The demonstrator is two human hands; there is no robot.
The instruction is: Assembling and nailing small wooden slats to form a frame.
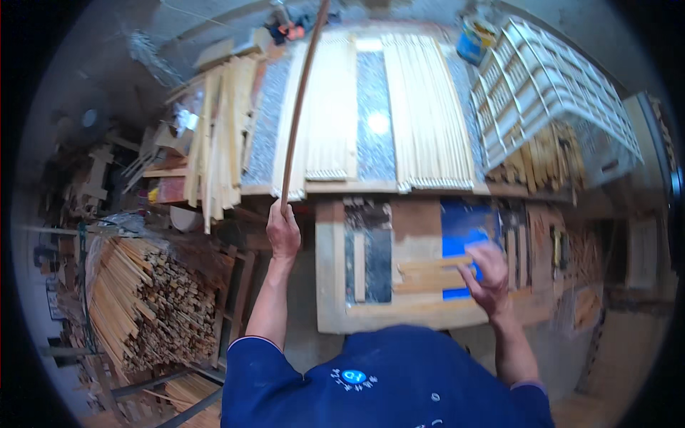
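Observation:
My left hand (pixel 284 234) is closed around the lower end of a long, thin brown wooden strip (pixel 303 93), which runs away from me past the top of the view. Over the low workbench (pixel 332 285), my right hand (pixel 489 274) is smeared by motion. Its thumb and fingers curve near a small blue patch, and I cannot make out whether they hold anything. Beneath and beside that hand lie a blue sheet (pixel 460 217) and short light wooden pieces (pixel 428 276). A dark panel (pixel 380 264) with a narrow wood strip on it lies farther left on the bench.
Rows of pale wooden strips (pixel 428 114) lie on the far table (pixel 374 153). A white plastic crate (pixel 549 85) stands tilted at its right, beside a bucket (pixel 474 41). Loose strips (pixel 227 128) overhang its left edge. A large strip bundle (pixel 164 307) stands at left.

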